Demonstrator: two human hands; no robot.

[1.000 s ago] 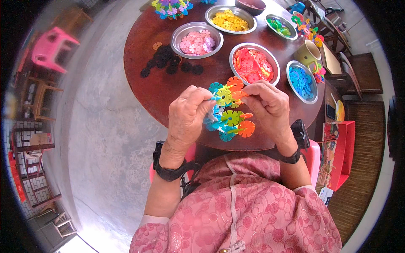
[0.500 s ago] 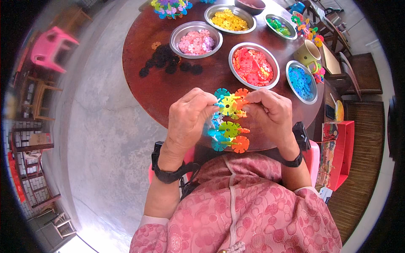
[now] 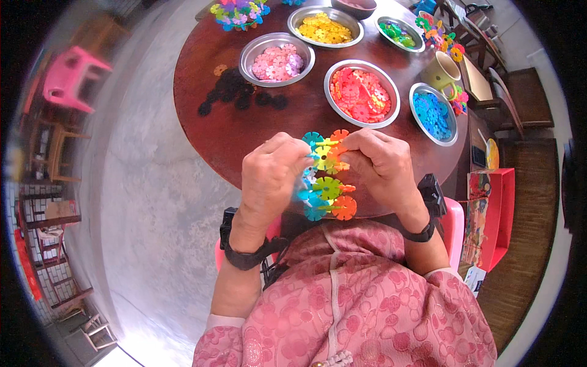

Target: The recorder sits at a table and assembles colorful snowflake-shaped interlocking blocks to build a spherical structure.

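Note:
Both my hands hold a cluster of interlocked flower-shaped plastic discs point(image 3: 325, 177) in orange, yellow, green and blue, above the near edge of a round dark wooden table point(image 3: 257, 131). My left hand point(image 3: 272, 177) grips its left side. My right hand point(image 3: 380, 166) pinches the upper right part with its fingertips. Each wrist carries a black strap with a small device. A metal bowl of red-orange discs point(image 3: 362, 92) stands just beyond my hands.
More metal bowls hold pink discs point(image 3: 276, 60), yellow discs point(image 3: 324, 25), green discs point(image 3: 397, 32) and blue discs point(image 3: 433, 113). Black discs point(image 3: 235, 92) lie loose on the table. A green mug point(image 3: 441, 73) and a built disc cluster point(image 3: 238, 11) stand farther back. A pink stool point(image 3: 72, 74) is at left.
The disc cluster has turned in my hands and sits more upright; my right fingertips have shifted onto its upper part. Both hands stay at the same spot.

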